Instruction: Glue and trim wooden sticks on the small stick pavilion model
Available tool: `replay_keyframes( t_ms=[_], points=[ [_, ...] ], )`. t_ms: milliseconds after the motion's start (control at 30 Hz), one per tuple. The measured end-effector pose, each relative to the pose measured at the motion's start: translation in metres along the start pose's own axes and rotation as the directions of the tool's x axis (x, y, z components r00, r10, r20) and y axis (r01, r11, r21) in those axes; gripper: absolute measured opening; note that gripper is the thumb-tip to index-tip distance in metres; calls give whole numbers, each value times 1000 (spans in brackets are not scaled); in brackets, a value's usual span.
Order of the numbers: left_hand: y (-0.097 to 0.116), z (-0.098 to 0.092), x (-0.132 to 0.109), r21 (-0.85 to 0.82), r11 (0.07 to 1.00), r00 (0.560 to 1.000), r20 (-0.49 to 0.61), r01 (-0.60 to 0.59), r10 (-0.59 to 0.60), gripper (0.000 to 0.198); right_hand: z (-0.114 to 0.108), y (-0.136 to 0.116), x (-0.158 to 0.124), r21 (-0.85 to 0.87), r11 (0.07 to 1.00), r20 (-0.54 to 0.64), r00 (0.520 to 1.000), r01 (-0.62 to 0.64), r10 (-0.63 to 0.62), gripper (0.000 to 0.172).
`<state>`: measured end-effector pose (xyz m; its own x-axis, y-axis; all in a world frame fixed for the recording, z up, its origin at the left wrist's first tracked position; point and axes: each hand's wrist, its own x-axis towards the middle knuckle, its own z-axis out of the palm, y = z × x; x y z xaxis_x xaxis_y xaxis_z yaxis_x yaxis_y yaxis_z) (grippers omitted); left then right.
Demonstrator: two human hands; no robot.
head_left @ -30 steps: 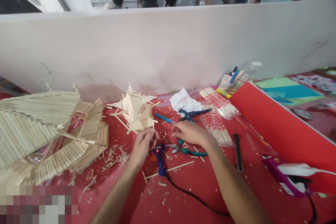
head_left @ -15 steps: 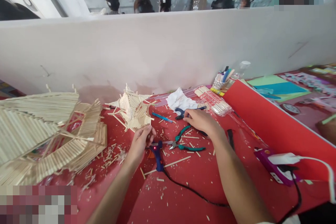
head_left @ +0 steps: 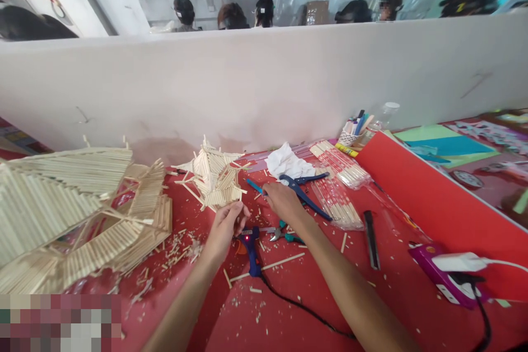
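My left hand point(head_left: 229, 221) is closed, its thumb and fingertips pinched together at the front edge of a small roofed model made of wooden sticks point(head_left: 212, 176). What sits between those fingertips is too small to make out. My right hand point(head_left: 282, 199) has its fingers closed at the near end of a slim blue pen-like tool point(head_left: 253, 185), which lies beside the model. Between my forearms lies a blue glue gun point(head_left: 252, 256) with a red light lit. Green-handled cutting pliers point(head_left: 277, 233) lie partly under my right wrist.
A larger stick-built model point(head_left: 53, 203) fills the left side. Blue-handled cutters point(head_left: 307, 192), white tissue point(head_left: 289, 161), packs of sticks point(head_left: 340, 162) and a black knife point(head_left: 372, 239) lie rightward. A purple power strip point(head_left: 443, 275) stands by a red board point(head_left: 433, 198). Scraps litter the table.
My right hand has moved left from the blue-handled cutters to the blue pen-like tool, uncovering the cutters and a stick pack. My left hand stays by the small model. The view has shifted slightly.
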<state>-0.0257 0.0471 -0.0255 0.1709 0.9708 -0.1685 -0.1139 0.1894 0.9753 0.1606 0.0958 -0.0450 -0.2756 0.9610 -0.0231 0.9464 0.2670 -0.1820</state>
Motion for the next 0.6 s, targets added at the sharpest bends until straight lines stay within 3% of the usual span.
replay_keyframes(
  t_ms=[367, 600],
  points=[
    [-2, -1, 1, -5, 1000, 1000, 10, 7, -7, 43, 3, 1, -4, 16, 996, -25, 996, -89, 89, 25],
    [-5, -2, 2, 0, 1000, 1000, 17, 7, -7, 43, -1, 6, -3, 209, 973, -88, 989, -99, 120, 27]
  ],
)
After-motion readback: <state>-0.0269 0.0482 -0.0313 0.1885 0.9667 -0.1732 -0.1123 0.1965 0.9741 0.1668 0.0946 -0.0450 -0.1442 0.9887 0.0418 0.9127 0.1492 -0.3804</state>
